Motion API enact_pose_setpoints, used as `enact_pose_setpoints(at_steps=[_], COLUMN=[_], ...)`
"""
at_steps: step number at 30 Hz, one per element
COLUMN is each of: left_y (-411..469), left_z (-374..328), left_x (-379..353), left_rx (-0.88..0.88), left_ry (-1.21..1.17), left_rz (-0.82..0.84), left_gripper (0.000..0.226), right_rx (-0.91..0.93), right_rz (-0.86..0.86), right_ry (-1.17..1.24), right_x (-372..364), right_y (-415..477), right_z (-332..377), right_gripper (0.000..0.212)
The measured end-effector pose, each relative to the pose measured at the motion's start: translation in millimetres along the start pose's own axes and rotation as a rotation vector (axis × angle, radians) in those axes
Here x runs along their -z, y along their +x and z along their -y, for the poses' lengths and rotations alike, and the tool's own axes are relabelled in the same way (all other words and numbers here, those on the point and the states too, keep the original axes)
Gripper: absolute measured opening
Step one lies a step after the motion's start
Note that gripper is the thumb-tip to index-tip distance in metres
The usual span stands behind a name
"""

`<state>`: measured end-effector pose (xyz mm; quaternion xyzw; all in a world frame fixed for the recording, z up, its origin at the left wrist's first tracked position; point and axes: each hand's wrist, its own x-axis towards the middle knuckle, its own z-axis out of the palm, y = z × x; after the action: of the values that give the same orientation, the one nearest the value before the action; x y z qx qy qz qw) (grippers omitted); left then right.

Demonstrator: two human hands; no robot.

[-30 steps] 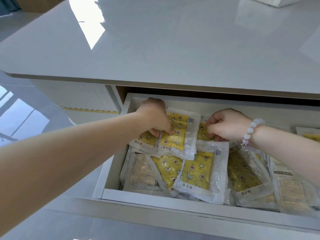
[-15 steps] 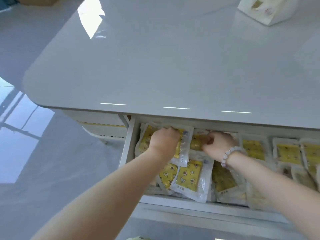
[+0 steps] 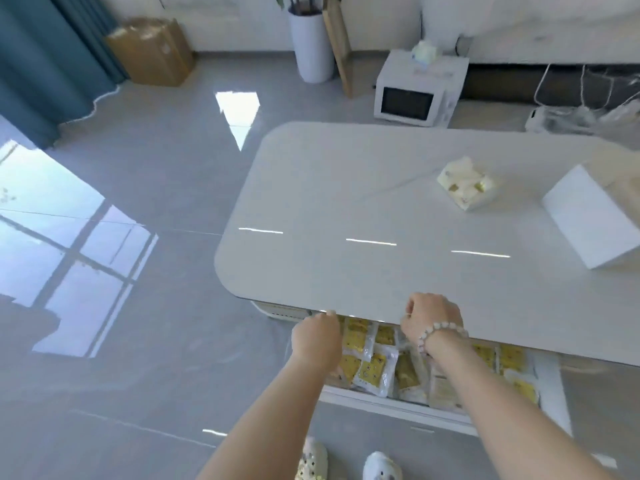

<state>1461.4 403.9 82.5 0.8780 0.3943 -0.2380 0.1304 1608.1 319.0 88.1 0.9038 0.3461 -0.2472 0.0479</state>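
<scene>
An open white drawer (image 3: 381, 401) under the table's near edge is filled with several clear packets with yellow patterned inserts (image 3: 374, 370). My left hand (image 3: 317, 341) hovers over the drawer's left end with its back to me, so its fingers are mostly hidden. My right hand (image 3: 431, 320), which wears a bead bracelet, is raised at the table's edge with its fingers curled. Whether either hand holds a packet is hidden.
The white table (image 3: 346, 202) carries a tissue pack (image 3: 465, 183) and a white box (image 3: 588, 216) at the right. Beyond it stand a microwave (image 3: 412, 98), a white vase (image 3: 311, 46) and a cardboard box (image 3: 152, 50). Glossy grey floor lies to the left, and my shoes (image 3: 311, 459) are below.
The view has risen and pulled back, so the whole table and the room now show. Both hands have lifted from the packets toward the table's edge.
</scene>
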Motion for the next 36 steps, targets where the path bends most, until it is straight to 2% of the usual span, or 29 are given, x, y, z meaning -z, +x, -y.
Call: enact_pose_setpoints(at_steps=[4, 7, 10, 13, 18, 22, 25, 28, 33, 36], left_y=[-50.4, -78.5, -113.2, -153.7, -242.8, -306.7, -341.8, -368.6, -426.1, -461.4], left_z=[30.7, 62.3, 95.0, 138.2, 219.4, 270.6, 301.5, 328.2, 386.1, 425.3], left_x=[99.5, 150.2, 178.4, 187.0, 178.8, 168.0, 149.0, 123.6, 97.3, 83.1], left_rx=[0.081, 0.198, 0.278, 0.317, 0.664, 0.87, 0.979, 1.102, 1.307, 1.373], left_ry=[-0.058, -0.085, -0.074, -0.016, -0.138, -0.119, -0.154, -0.181, -0.21, -0.258], left_rz=[-0.111, -0.236, -0.352, -0.386, -0.346, -0.368, -0.339, -0.302, -0.29, -0.308], left_gripper=[0.021, 0.021, 0.024, 0.03, 0.03, 0.037, 0.04, 0.039, 0.037, 0.036], right_rx=[0.221, 0.366, 0.492, 0.665, 0.979, 1.245, 1.355, 1.457, 1.613, 1.713], right_rz=[-0.047, -0.122, -0.225, -0.262, -0.305, -0.326, -0.273, -0.321, -0.373, -0.356], right_ry=[0.041, -0.109, -0.235, -0.317, -0.322, -0.299, -0.258, -0.263, -0.38, -0.44], right_x=[105.7, 164.7, 199.2, 211.0, 202.6, 182.4, 165.0, 144.7, 95.2, 69.3], right_y=[-38.3, -56.5, -75.7, -99.0, -170.6, -234.8, -270.9, -296.5, -344.3, -376.8], right_z=[58.9, 92.4, 129.9, 180.9, 289.8, 361.2, 398.1, 435.0, 499.5, 539.1], right_gripper=[0.02, 0.023, 0.029, 0.032, 0.033, 0.036, 0.036, 0.036, 0.035, 0.034])
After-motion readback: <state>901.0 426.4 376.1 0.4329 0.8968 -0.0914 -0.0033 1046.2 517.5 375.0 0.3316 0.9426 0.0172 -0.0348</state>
